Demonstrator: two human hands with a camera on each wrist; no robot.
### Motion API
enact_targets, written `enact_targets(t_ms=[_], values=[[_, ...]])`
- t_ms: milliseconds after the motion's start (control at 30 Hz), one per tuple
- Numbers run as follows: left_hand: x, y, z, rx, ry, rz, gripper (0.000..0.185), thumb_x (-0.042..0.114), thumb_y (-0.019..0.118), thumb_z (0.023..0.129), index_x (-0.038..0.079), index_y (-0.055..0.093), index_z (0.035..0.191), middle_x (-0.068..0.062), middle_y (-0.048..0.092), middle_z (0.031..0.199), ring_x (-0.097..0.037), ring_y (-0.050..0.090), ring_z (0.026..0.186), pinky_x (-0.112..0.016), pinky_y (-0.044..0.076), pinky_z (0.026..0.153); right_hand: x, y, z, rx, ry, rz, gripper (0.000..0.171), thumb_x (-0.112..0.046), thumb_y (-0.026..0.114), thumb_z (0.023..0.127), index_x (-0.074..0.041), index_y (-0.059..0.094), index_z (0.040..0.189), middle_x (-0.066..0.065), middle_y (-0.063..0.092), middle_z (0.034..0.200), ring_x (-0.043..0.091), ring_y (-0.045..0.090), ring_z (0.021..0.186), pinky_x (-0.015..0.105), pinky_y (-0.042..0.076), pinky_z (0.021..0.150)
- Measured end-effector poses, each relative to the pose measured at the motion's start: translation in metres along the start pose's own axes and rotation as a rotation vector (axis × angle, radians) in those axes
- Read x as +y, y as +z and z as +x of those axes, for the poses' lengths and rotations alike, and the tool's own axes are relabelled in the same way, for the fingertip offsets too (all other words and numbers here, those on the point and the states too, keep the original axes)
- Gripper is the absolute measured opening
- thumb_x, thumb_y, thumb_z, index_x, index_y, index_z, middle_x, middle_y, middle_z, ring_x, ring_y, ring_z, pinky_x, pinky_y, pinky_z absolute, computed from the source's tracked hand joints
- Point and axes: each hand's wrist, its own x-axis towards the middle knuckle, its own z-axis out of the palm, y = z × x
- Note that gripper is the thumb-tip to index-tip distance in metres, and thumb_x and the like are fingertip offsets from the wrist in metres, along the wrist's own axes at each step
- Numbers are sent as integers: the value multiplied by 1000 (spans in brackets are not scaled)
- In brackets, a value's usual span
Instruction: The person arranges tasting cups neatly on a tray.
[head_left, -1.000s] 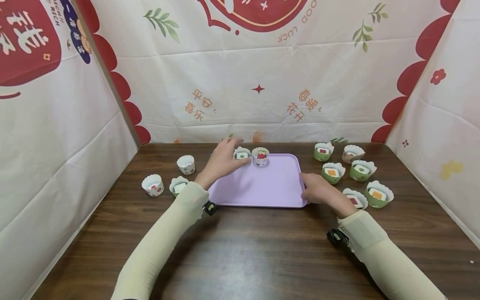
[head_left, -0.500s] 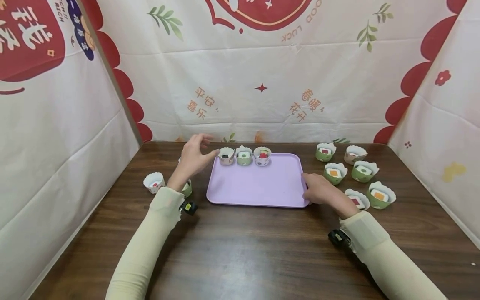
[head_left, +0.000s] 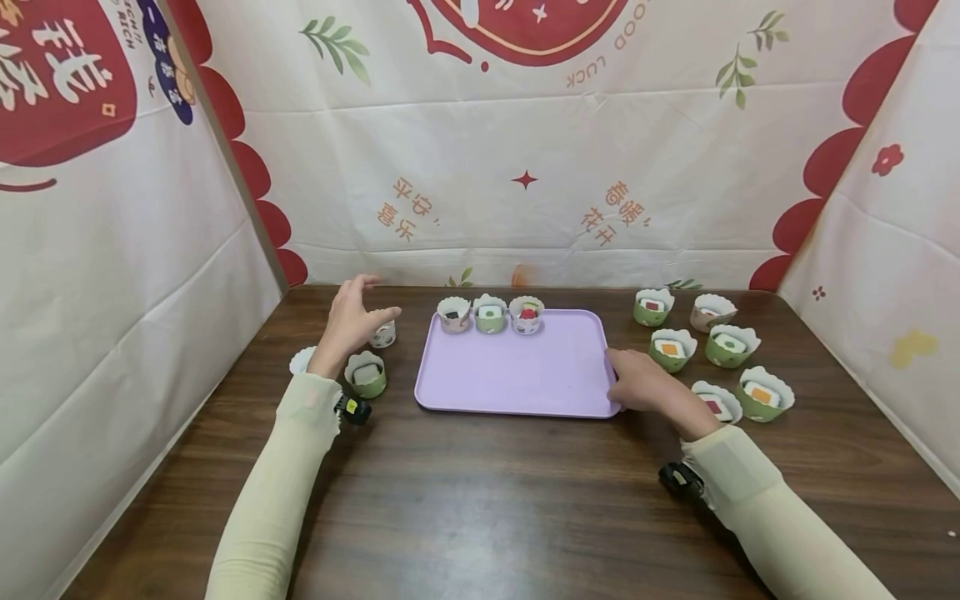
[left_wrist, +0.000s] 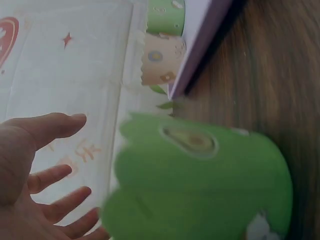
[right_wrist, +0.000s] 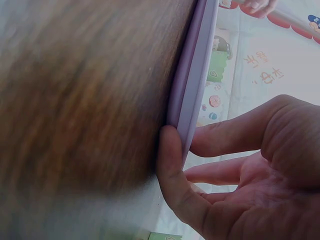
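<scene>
On the table, the left hand (head_left: pixel 352 321) has swung away from the lilac tray (head_left: pixel 517 375), fingers spread over a white paper cup (head_left: pixel 382 334), while the right hand (head_left: pixel 637 385) still pinches the tray's edge.

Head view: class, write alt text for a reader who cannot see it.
A person's right hand grips the right edge of a lilac tray carrying three paper cups along its far rim. Their left hand hovers open over a white cup left of the tray.
</scene>
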Motion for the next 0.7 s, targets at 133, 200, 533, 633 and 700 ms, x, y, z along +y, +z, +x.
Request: enact_targets(t_ms=[133, 200, 533, 633, 700], values=[[-10, -2, 0, -38, -43, 3, 83, 34, 78, 88, 9, 39, 156, -23, 41, 154, -42, 41, 141, -60, 39, 116, -1, 0, 0, -4, 4, -3, 37, 0, 65, 81, 11, 57, 115, 20, 62, 93, 28, 59, 79, 30, 53, 60], [-14, -2, 1, -65, -53, 8, 88, 34, 78, 87, 8, 34, 159, -23, 38, 158, -43, 40, 142, -60, 39, 117, -1, 0, 0, -8, 4, 0, 36, 0, 65, 81, 11, 57, 114, 20, 62, 92, 28, 60, 79, 30, 54, 59], [-23, -2, 3, -178, -106, 39, 95, 30, 79, 88, 1, 26, 160, -29, 36, 160, -45, 37, 146, -59, 37, 120, -2, -1, -2, -13, 13, 2, 32, 0, 66, 81, 9, 57, 110, 19, 61, 91, 28, 59, 78, 30, 53, 60], [-26, 0, 3, -214, -114, 48, 94, 29, 78, 89, -1, 25, 160, -29, 36, 161, -44, 36, 148, -58, 37, 121, -2, -1, -2, -15, 17, 3, 35, 0, 66, 82, 10, 56, 113, 20, 62, 92, 28, 59, 79, 30, 53, 60], [-29, 2, 2, -233, -116, 58, 92, 28, 77, 90, -1, 25, 160, -27, 35, 163, -44, 35, 149, -58, 36, 122, -2, -1, -1, -16, 18, 5, 34, 0, 66, 82, 10, 57, 113, 20, 62, 92, 28, 59, 78, 30, 54, 60]])
